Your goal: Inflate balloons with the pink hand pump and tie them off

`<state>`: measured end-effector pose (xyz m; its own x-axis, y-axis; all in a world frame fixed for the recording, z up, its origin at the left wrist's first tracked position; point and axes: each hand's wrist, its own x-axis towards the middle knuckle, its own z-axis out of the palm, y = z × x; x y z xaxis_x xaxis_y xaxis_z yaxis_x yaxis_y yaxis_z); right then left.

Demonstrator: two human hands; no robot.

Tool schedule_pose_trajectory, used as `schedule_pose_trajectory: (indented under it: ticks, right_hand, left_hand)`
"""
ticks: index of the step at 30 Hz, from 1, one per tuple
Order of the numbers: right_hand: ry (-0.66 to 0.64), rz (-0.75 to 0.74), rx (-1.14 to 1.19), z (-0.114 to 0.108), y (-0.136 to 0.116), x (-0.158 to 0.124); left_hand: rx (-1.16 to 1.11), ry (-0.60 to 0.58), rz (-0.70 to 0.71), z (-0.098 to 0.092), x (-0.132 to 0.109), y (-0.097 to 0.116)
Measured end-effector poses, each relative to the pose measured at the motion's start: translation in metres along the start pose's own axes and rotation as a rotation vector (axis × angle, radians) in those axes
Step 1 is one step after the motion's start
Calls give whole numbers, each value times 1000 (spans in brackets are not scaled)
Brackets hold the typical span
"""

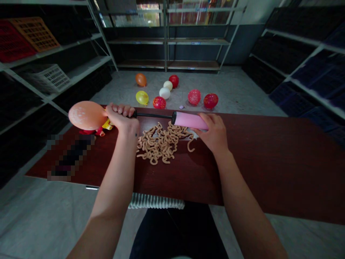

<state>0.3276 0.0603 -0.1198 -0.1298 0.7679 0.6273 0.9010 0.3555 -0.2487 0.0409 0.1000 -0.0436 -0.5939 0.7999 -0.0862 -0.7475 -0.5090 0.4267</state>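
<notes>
My left hand (121, 114) is closed round the left end of a balloon pump, by the neck of a partly filled orange balloon (87, 116) with pale markings. The hand hides the balloon's neck and that end of the pump. A black rod (155, 115) runs out to the pump's pink barrel (190, 120), which my right hand (214, 131) grips at its right end. Beneath the pump, a loose heap of tan, curly, worm-like pieces (161, 144) lies on the table. Red and yellow uninflated balloons (107, 125) lie under the orange balloon, beside my left wrist.
The dark red-brown table (269, 154) spreads to both sides. A blurred-out dark object (74, 156) lies at its left. Several inflated balloons, including a yellow one (142, 97), rest on the floor beyond. Shelves with crates (55, 77) line the sides; a rack (165, 41) stands behind.
</notes>
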Motion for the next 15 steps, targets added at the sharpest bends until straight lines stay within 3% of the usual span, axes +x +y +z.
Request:
schedule_pose_trajectory:
  ticks: [8,15]
  right_hand:
    - [43,-72,-20,-4,-11,-3]
    - [-17,-59,75,17,-36,-12]
  left_hand:
    - [23,-30,-106,-5,-21,-27]
    - [55,-120,-145,-9,-49,-55]
